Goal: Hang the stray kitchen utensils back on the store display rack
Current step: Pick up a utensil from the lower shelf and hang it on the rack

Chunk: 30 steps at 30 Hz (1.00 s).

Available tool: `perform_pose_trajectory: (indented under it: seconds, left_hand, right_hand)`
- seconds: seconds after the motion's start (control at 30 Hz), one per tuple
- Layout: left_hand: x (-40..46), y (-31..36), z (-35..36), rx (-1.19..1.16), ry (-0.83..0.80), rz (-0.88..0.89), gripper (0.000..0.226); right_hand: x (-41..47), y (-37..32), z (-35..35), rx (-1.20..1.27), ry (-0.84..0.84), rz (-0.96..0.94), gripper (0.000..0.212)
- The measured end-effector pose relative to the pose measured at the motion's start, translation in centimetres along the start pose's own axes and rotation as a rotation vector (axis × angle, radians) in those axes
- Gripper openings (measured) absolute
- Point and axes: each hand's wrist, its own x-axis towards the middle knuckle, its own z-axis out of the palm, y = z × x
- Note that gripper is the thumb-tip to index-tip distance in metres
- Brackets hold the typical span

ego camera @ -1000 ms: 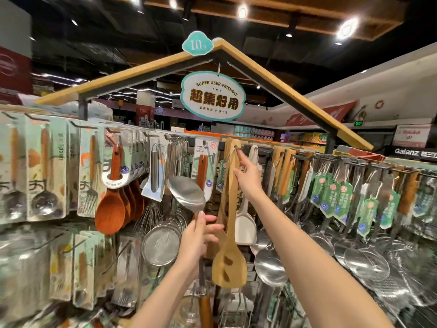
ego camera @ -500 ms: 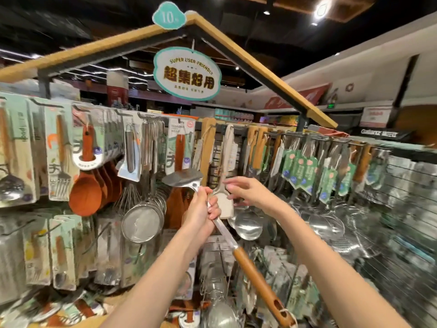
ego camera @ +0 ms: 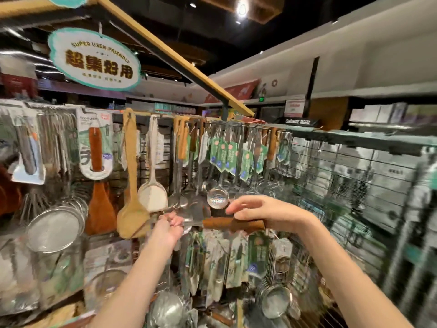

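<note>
Retail shop, kitchenware aisle: wire display rack (ego camera: 354,166) hung with tagged ladles, strainers and wooden spatulas (ego camera: 132,185); oval promotional sign (ego camera: 94,59) overhead; boxed appliance shelves behind.

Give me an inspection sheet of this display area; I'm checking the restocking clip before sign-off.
Surface: wire-grid display rack, hooks crowded.
Job's things: metal spatula with wooden handle, held level in front of the rack, not hung.
Clutter: hanging wooden spatula, white spatula, mesh strainer, green tags.
Hands: left hand grips the metal shaft; right hand rests on the handle.
Cables: nothing seen.
Surroundings: oval store sign, ceiling lights; frame blurred.
</note>
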Motion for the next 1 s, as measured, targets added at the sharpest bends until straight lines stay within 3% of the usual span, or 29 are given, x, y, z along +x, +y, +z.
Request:
perform_pose_trajectory:
  seconds: [0.1, 0.17, 0.23, 0.3, 0.37, 0.5, 0.6, 0.77, 0.87, 1.0]
  left_hand:
    - [-0.4, -1.4, -0.4, -0.004, 0.051, 0.009, 0.036]
    - [-0.8, -1.9, -0.8, 0.133, 0.080, -0.036, 0.026]
    - [0.1, -3.2, -0.5, 0.365, 0.073, -0.008, 0.019]
    - [1.0, -4.3, 0.8, 0.159, 0.101, -0.068, 0.013]
    - [1.4, -5.1, 2.3, 0.033, 0.089, -0.205, 0.021]
    - [0.8, -6.9, 3.1, 0.328, -0.022, -0.327, 0.045]
    - [0.9, -6.8, 3.2, 0.764, 0.058, -0.089, 0.049]
    - [1.7, -5.0, 6.2, 1.211, 0.042, 0.688, 0.010]
    - [2.3, -4.3, 8.7, 1.329, -0.008, 0.795, 0.039]
    - [3.4, -4.1, 11.0, 1.378, 0.057, 0.845, 0.038]
  right_hand:
    - [-0.4, -0.9, -1.8, -0.042, -0.032, -0.023, 0.037]
    - [0.0, -1.4, -3.2, -0.070, -0.013, -0.093, 0.031]
    - [0.9, -1.8, -4.2, -0.128, 0.108, -0.213, 0.022]
    - [2.5, -2.4, -4.5, -0.185, 0.274, -0.350, 0.019]
    - [4.2, -3.4, -4.9, -0.209, 0.387, -0.450, 0.024]
    - [7.3, -5.2, -6.0, -0.174, 0.506, -0.520, 0.024]
    - [9.6, -6.2, -7.0, -0.178, 0.557, -0.536, 0.017]
    - [12.7, -6.7, -7.8, -0.183, 0.623, -0.533, 0.031]
    - [14.3, -6.7, -8.0, -0.232, 0.679, -0.543, 0.039]
    - [15.9, -6.9, -8.4, -0.276, 0.727, -0.567, 0.039]
